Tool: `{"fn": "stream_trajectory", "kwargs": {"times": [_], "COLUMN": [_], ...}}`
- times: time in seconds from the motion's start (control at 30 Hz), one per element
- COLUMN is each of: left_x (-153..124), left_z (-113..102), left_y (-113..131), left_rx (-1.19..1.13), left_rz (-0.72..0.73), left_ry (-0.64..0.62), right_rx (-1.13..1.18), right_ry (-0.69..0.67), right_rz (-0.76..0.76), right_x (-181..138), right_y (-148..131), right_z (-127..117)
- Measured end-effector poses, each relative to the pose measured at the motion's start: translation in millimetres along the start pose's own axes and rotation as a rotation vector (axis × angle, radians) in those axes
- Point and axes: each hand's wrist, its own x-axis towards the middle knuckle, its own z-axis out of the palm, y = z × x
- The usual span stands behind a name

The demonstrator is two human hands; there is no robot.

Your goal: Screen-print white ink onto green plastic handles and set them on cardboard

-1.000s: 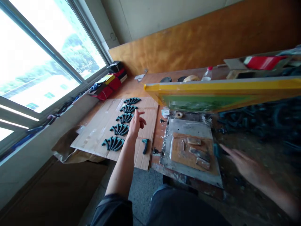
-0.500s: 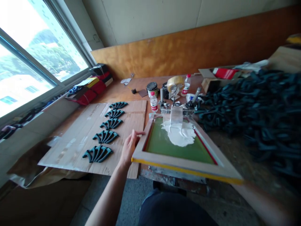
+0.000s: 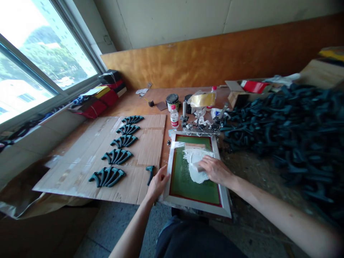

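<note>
A silk-screen frame [image 3: 224, 196] with a green mesh lies flat on the bench in front of me. White ink [image 3: 194, 159] is spread over its far half. My left hand [image 3: 159, 182] grips the frame's left rail near the front corner. My right hand [image 3: 216, 170] is closed on a squeegee [image 3: 199, 167] that stands in the white ink. One dark teal plastic part [image 3: 149, 173] lies alone on the cardboard sheet [image 3: 80, 157], just left of my left hand. Several fans of the same parts [image 3: 117, 156] lie in a column on the cardboard.
A big heap of dark teal parts [image 3: 290, 132] fills the bench to the right. Behind the frame stand a small bottle [image 3: 174, 117], an ink tin [image 3: 172, 100], a tape roll [image 3: 202, 99] and clamps. Red and yellow packs [image 3: 99, 104] lie by the window at left.
The screen frame has swung down from raised to flat on the bench. My left hand slid to its left rail. My right hand came in and took the squeegee in the ink.
</note>
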Motion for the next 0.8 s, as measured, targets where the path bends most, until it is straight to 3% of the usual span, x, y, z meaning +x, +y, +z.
{"fn": "stream_trajectory", "kwargs": {"times": [0.1,0.17,0.27,0.33,0.43,0.5,0.6,0.7,0.8], "left_x": [0.2,-0.4,-2.8,-4.8,-6.4,-6.9,-10.2,-17.9,-21.8], "left_z": [0.8,0.4,-1.5,-2.4,-2.5,-3.7,-12.2,-29.2,-46.8], "left_y": [-1.7,-0.4,3.5,5.4,6.2,8.2,21.4,52.3,95.0], "left_rx": [-0.004,-0.016,-0.059,-0.095,-0.142,-0.195,-0.288,-0.383,-0.497], "left_rz": [-0.016,-0.018,-0.028,-0.041,-0.057,-0.051,-0.043,-0.065,-0.032], "left_ry": [0.011,0.010,0.003,0.008,0.008,-0.013,-0.071,-0.091,-0.036], "right_rx": [0.071,0.101,0.066,0.034,0.088,0.145,0.131,-0.011,-0.086], "right_ry": [-0.074,-0.082,0.084,0.216,0.187,0.121,0.146,0.188,0.341], "right_rz": [-0.181,-0.171,-0.116,-0.156,-0.204,-0.129,0.041,0.231,0.388], "right_x": [-22.7,-24.8,-25.0,-31.4,-38.7,-28.9,8.2,39.5,34.3], "right_y": [1.4,2.7,-1.2,-6.2,-8.5,-3.6,10.7,32.4,64.1], "right_z": [-9.3,-13.4,-4.1,6.7,10.2,0.4,-24.3,-53.0,-73.9]}}
